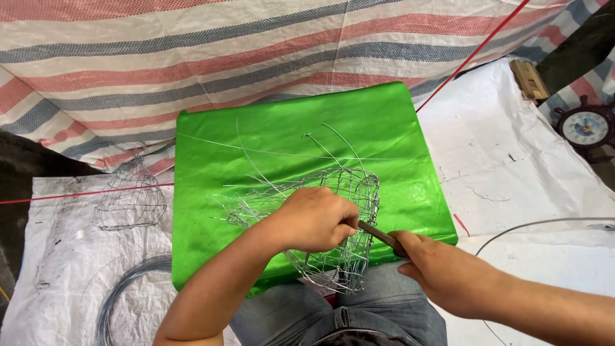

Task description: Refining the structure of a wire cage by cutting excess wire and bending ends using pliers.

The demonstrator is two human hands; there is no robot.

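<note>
A half-made wire mesh basket lies on its side on a bright green cloth-covered board across my lap. My left hand is closed on the basket's near side, holding it steady. My right hand grips a dark, slim tool, likely pliers, whose tip reaches into the mesh just below my left thumb. Loose cut wires stick out from the basket and lie across the green surface.
A finished wire cage stands at the left on white sacking, with a coil of wire below it. A striped tarp hangs behind. At the right are a small clock, a wooden block and a long wire.
</note>
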